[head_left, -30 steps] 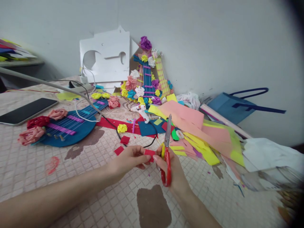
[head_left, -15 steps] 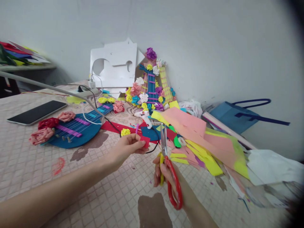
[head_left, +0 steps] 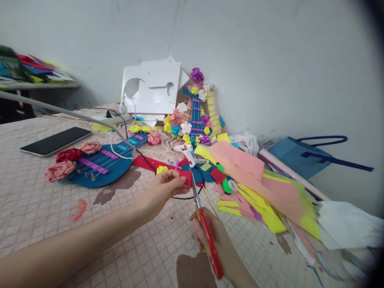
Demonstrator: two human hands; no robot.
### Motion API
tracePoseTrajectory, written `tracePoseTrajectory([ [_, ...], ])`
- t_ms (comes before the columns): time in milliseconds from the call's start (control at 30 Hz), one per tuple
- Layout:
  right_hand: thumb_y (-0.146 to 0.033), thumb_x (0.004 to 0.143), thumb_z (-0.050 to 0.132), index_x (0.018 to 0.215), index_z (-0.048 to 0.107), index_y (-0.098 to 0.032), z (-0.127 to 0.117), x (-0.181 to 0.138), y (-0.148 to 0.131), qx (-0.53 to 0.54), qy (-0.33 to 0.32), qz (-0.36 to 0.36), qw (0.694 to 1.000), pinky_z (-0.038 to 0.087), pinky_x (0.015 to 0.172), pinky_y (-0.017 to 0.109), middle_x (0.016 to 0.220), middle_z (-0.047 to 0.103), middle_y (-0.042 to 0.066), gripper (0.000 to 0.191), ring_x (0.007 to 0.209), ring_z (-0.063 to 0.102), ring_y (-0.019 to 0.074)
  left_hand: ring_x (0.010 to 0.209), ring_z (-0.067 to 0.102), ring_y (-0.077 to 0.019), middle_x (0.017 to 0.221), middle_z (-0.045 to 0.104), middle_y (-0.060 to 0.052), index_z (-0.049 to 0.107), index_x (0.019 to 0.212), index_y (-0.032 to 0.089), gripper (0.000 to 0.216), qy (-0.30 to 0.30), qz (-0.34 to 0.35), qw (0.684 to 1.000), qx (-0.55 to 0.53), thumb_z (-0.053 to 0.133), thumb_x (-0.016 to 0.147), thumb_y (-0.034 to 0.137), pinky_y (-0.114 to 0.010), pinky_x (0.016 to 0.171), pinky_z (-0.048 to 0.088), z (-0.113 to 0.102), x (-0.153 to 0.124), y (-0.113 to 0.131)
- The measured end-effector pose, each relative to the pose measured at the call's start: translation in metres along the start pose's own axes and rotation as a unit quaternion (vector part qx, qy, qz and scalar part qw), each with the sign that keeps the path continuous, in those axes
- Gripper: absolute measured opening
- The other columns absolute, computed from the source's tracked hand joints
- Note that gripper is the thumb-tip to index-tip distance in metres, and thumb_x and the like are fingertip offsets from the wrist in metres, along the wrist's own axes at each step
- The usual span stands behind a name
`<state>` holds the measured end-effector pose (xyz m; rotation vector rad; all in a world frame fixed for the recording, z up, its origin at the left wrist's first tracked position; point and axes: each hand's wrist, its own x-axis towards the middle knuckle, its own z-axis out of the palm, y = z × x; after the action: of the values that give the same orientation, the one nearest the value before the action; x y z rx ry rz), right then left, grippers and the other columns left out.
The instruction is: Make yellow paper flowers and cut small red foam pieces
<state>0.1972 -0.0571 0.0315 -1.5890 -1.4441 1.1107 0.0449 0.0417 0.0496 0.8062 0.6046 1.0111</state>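
Observation:
Between thumb and fingers, my left hand (head_left: 163,190) pinches a small red piece of paper (head_left: 186,177). My right hand (head_left: 210,230) grips scissors (head_left: 207,228) with red and yellow handles. Their blades point up and lie against the right edge of the red piece; whether they are cutting into it cannot be made out. Just behind the hands rest a white glue gun (head_left: 186,152), a yellow paper flower (head_left: 162,169) and a blue sheet (head_left: 207,173). To the left lies a blue guitar-shaped craft (head_left: 102,168) with purple strips, strings and paper roses.
A black-screened tablet (head_left: 55,141) lies at the left, near a power strip (head_left: 115,118) and cables. Flower-covered guitar crafts (head_left: 195,112) and white cut-out boards (head_left: 150,90) lean on the wall. Coloured paper sheets (head_left: 240,156) and a blue bag (head_left: 303,156) are at the right.
The scissors have moved left and tilted, bringing the blades from apart to against the red paper, and they look more closed. The view has shifted slightly.

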Motion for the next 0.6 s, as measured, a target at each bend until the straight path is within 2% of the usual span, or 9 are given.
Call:
tracePoseTrajectory([
  [167, -0.050, 0.079, 0.049, 0.075, 0.044, -0.021, 0.0023, 0.0003, -0.0004, -0.009, 0.033, -0.012, 0.999, 0.034, 0.041, 0.020, 0.053, 0.038, -0.007, 0.030, 0.046, 0.040, 0.0096, 0.067, 0.066, -0.0124, 0.071, 0.066, 0.000, 0.049, 0.068, 0.015, 0.025, -0.003, -0.005, 1.000, -0.005, 0.073, 0.072, 0.023, -0.025, 0.072, 0.053, 0.0017, -0.0018, 0.0011],
  [400, -0.048, 0.077, 0.053, 0.073, 0.043, -0.021, 0.0012, 0.0012, -0.0014, -0.018, 0.021, 0.002, 1.000, 0.036, 0.043, 0.020, 0.055, 0.040, -0.007, 0.029, 0.047, 0.040, 0.0097, 0.065, 0.066, -0.0123, 0.070, 0.066, 0.001, 0.049, 0.068, 0.016, 0.026, 0.006, -0.003, 1.000, -0.018, 0.074, 0.070, 0.021, -0.025, 0.072, 0.053, 0.0062, -0.0046, 0.0046],
  [600, -0.052, 0.078, 0.052, 0.078, 0.047, -0.019, 0.0015, 0.0004, -0.0024, -0.016, 0.028, 0.003, 0.999, 0.033, 0.040, 0.020, 0.055, 0.038, -0.007, 0.033, 0.046, 0.037, 0.0092, 0.065, 0.065, -0.0126, 0.067, 0.066, 0.001, 0.049, 0.069, 0.016, 0.025, 0.004, -0.006, 1.000, -0.018, 0.074, 0.071, 0.020, -0.025, 0.070, 0.053, 0.0062, -0.0046, 0.0055],
])
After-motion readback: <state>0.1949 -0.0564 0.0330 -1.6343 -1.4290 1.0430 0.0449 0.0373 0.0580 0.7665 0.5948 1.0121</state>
